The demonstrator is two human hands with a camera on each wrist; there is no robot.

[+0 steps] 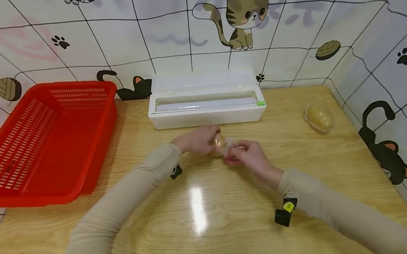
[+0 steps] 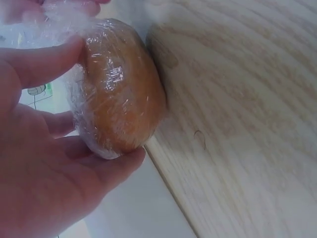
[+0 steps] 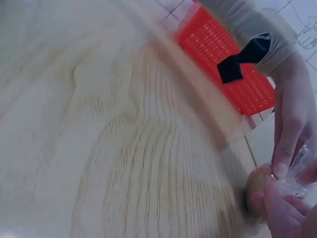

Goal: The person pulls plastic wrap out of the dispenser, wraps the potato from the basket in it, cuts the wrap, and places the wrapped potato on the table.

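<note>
A rounded orange-brown item (image 2: 124,94), wrapped in clear cling film, is between my two hands just in front of the white box. My left hand (image 1: 200,140) holds it, thumb on one side and fingers curled on the other. With thumb and fingers, my right hand (image 1: 252,159) pinches the bunched film (image 1: 228,144) at the item's right side. In the right wrist view the fingers of both hands meet around the gathered film (image 3: 292,186), covering part of the item. Its kind cannot be made out through the film.
Behind the hands stands a long white cling film box (image 1: 206,118), its lid up and a roll (image 1: 205,104) inside. A red perforated basket (image 1: 99,151) sits at the left. Another film-wrapped, yellow rounded item (image 1: 320,117) lies at the right of the wooden table (image 1: 154,234).
</note>
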